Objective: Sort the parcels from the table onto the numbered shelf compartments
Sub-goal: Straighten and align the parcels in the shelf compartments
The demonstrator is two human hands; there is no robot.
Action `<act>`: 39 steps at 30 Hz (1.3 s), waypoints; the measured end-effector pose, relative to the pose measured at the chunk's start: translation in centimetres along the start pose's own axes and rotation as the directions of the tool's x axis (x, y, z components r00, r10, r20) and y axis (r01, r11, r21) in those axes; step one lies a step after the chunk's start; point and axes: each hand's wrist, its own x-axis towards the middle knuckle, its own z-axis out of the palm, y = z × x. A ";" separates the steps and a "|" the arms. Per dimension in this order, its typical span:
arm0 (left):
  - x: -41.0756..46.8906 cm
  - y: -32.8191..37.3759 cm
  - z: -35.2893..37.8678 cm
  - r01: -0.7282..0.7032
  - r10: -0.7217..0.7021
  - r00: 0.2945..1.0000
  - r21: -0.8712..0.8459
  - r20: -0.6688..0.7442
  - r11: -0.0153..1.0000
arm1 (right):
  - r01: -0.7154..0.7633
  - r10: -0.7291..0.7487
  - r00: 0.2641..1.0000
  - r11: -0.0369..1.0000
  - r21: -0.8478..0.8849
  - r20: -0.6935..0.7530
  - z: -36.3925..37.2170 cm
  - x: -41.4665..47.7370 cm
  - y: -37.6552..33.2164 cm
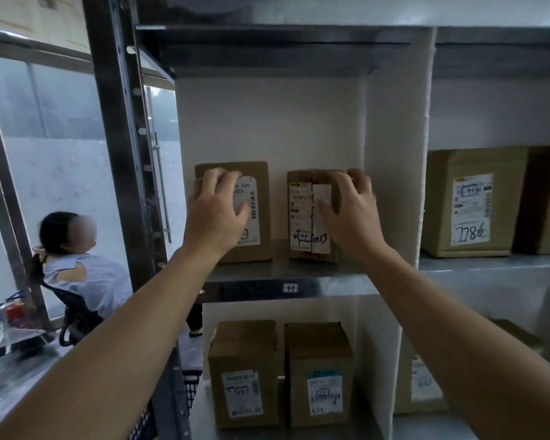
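Observation:
Two brown cardboard parcels stand upright side by side in a shelf compartment (pixel 251 285) whose front edge carries a small white tag (pixel 290 288). My left hand (pixel 218 211) grips the upper left part of the left parcel (pixel 263 185), fingers curled over its top and thumb on the label. On the right parcel (pixel 300 217), which has a white label with handwritten marks, my right hand (pixel 346 214) holds the upper right corner, with the thumb on its front face. Both parcels rest on the shelf floor.
A white divider (pixel 394 185) bounds the compartment on the right; beyond it sits a larger labelled box (pixel 470 201). Two more labelled boxes (pixel 243 373) (pixel 319 376) stand in the compartment below. A steel upright (pixel 118 154) is at the left, with a seated person (pixel 77 249) behind it.

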 end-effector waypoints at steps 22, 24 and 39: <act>0.8 5.6 3.2 -0.127 0.128 0.991 -0.006 0.038 0.992 | -0.018 -0.006 0.997 0.949 0.315 0.075 -0.9 2.0 4.3; 0.9 6.5 4.1 -0.124 0.128 0.990 -0.056 0.064 0.991 | -0.030 0.003 0.997 0.946 0.322 0.083 -1.0 2.2 4.6; 2.3 9.3 6.7 0.000 0.014 0.996 -0.175 0.083 0.985 | -0.051 0.006 0.990 0.942 0.332 0.138 -1.4 2.9 5.3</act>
